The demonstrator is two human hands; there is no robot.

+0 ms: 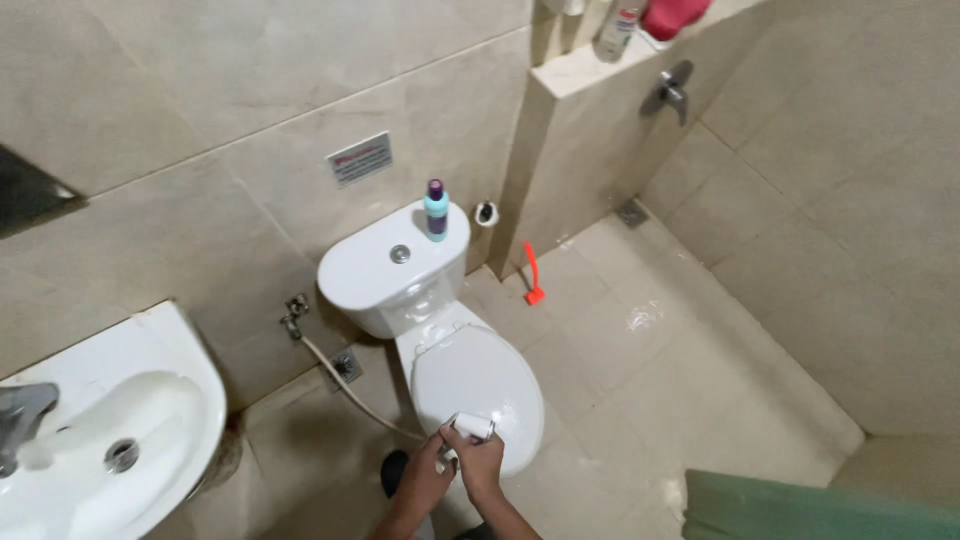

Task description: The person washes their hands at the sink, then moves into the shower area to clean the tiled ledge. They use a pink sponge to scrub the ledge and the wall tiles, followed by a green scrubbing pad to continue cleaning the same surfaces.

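White spray head (470, 427) low in the frame's centre, being gripped by both the right hand (478, 462) and left hand (428, 478) over the closed toilet lid (470, 375), rinsing step apparently starting, needing aim next.

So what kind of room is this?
A tiled bathroom: a white toilet with its lid shut, a wash basin, and a shower corner with a wall valve.
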